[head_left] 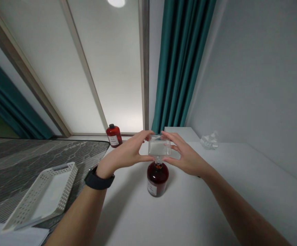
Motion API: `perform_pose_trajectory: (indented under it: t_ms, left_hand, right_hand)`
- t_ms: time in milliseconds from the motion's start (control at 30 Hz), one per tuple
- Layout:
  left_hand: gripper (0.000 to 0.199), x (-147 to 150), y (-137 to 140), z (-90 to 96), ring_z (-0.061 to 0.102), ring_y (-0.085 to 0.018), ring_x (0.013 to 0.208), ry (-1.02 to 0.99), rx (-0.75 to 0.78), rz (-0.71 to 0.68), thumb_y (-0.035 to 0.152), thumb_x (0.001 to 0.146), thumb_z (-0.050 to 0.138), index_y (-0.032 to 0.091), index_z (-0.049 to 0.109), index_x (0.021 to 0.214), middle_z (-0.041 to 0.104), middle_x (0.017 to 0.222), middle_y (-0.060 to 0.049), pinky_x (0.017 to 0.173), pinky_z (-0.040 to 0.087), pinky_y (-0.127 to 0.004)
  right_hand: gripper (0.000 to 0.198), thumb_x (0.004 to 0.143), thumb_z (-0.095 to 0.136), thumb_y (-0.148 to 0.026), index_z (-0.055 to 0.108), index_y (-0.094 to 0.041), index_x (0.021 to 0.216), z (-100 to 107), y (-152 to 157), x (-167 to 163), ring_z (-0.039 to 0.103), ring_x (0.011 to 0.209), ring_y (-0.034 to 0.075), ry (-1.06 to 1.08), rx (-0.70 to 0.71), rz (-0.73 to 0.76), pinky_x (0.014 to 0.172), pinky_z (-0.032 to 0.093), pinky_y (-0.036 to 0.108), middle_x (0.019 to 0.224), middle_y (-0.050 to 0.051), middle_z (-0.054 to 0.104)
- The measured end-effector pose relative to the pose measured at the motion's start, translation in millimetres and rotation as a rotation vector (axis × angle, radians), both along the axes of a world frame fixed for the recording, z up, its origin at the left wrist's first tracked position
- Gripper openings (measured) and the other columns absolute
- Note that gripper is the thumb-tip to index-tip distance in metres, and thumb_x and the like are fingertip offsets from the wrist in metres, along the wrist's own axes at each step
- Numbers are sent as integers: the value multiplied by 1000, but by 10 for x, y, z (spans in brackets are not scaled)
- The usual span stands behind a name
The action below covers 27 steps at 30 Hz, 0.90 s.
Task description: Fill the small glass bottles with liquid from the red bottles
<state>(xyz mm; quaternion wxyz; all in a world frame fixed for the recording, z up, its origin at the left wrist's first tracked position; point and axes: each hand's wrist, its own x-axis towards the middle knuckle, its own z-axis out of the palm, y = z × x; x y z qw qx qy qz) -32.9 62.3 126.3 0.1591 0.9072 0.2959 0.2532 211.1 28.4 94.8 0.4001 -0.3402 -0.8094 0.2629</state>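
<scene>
Both hands grip a clear square bottle (159,146) from its two sides, fingertips at its top and thumbs low by its neck. It is upside down, its neck pointing into or just over the mouth of a dark amber bottle (157,178); whether the two necks touch I cannot tell. That amber bottle stands upright on the white table (189,212), with a white label on its front. My left hand (131,149), with a black band on the wrist, is on the left side of the clear bottle; my right hand (184,154) is on the right.
A second amber bottle (114,136) with a black cap stands at the table's far left corner. Crumpled clear plastic (210,140) lies at the back right, near a white box (180,133). To the left, lower down, are a white perforated basket (68,188) and papers (17,235).
</scene>
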Motion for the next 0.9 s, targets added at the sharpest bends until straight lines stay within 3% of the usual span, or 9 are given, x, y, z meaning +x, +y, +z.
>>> perform_pose_trajectory:
  t_ms: [900]
  left_hand:
    - [72, 0, -12, 8, 56, -27, 123, 9, 40, 11, 49, 82, 74, 28, 37, 140, 55, 138, -8, 103, 49, -44]
  right_hand:
    - [72, 89, 68, -30, 31, -41, 150, 22, -14, -13, 44, 136, 27, -17, 29, -16, 111, 45, 54, 144, 6, 41]
